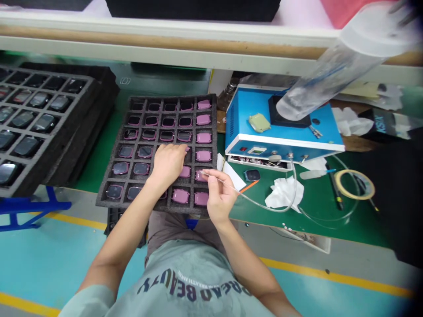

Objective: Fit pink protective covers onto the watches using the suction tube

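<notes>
A grey foam tray (114, 176) with a grid of compartments lies in front of me, holding pink-framed watch cases. The right column shows plain pink backs, such as one pink case (203, 156); dark screens face up further left. My left hand (169, 164) reaches over the middle of the tray, its fingertips on or near a pink case that they partly hide. My right hand (220, 189) is closed in a pinch on the tip end of a clear thin tube (261, 205), above the right column. That tube runs to the front of a blue machine (254, 103).
Stacked foam trays (95, 88) with dark watches stand at the left. A clear cylinder (317, 79) and a green-yellow case (259, 123) sit on the machine. Right of the tray lie a dark case (252, 175), white tissue (284, 192) and a tape roll (368, 177). A shelf edge crosses above.
</notes>
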Tool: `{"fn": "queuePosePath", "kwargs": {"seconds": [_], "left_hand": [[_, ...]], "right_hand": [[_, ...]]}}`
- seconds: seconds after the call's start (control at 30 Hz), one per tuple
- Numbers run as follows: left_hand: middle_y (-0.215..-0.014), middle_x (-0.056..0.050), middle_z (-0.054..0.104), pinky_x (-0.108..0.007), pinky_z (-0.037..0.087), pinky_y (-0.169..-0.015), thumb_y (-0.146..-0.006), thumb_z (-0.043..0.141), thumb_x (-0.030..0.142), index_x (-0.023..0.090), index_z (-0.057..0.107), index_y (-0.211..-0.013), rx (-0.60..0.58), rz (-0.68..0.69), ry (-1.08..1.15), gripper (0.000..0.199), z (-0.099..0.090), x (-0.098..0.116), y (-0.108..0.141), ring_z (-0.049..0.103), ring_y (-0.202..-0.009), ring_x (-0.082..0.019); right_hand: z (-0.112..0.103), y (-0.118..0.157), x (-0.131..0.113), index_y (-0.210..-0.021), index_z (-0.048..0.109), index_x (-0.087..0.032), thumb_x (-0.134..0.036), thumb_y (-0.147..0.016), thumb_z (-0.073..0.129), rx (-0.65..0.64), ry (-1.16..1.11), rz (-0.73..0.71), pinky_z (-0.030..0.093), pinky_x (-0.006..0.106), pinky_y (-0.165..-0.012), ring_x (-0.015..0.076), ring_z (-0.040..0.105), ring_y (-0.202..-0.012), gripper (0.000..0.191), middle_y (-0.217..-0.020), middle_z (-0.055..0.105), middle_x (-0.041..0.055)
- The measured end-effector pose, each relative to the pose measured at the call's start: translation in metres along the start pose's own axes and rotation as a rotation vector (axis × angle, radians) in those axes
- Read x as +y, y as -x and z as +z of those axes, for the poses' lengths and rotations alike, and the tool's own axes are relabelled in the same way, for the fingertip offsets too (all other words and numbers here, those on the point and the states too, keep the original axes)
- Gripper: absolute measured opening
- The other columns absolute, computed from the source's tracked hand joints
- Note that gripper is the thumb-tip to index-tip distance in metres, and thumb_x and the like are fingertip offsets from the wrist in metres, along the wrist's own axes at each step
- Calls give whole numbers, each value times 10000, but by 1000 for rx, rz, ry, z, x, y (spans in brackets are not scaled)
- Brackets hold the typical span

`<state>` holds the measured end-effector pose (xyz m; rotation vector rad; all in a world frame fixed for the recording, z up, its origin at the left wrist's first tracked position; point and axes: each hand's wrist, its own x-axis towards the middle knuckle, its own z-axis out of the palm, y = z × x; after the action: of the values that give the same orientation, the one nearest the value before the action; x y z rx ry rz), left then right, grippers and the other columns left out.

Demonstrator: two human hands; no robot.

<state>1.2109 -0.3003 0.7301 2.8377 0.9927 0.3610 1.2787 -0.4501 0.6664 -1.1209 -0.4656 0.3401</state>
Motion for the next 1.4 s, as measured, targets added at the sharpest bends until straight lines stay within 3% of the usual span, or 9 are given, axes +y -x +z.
{"fn": "queuePosePath", "kwargs": {"seconds": [0.1, 0.2, 0.37, 1.4], "left_hand": [[-1099, -124, 815, -414, 564, -904, -980, 600, 263, 185, 776, -1178, 113, -126, 396, 276, 8, 12, 27, 766, -960, -285], [-1062, -95, 829, -351, 626, -837, -940, 669, 330, 177, 789, -1138, 151, -260, 840, 277, 22, 26, 57, 791, -892, -237], [-1041, -106, 831, -335, 651, -842, -889, 739, 346, 147, 800, -1110, 174, -316, 1057, 304, 32, 34, 69, 801, -902, -233], [-1025, -83, 834, -252, 643, -797, -904, 749, 309, 148, 802, -1118, 224, -265, 1085, 273, 33, 29, 68, 801, -882, -190]], "right_hand": [[1, 1, -1, -1045, 721, -215, -348, -1006, 635, 36, 18, -31, 678, 384, -896, 201, 782, -960, 163, -1031, 780, 72], [1, 1, -2, -1056, 725, -219, -334, -1012, 623, 32, 60, -57, 663, 420, -938, 225, 773, -1023, 160, -1075, 781, 91], [1, -1, -3, -1038, 735, -228, -317, -1011, 629, -19, 83, -75, 658, 426, -956, 224, 773, -1033, 140, -1071, 789, 85], [-1, 0, 2, -1052, 759, -236, -282, -1003, 648, -28, 108, -65, 664, 401, -945, 206, 777, -1026, 130, -1075, 794, 64]]}}
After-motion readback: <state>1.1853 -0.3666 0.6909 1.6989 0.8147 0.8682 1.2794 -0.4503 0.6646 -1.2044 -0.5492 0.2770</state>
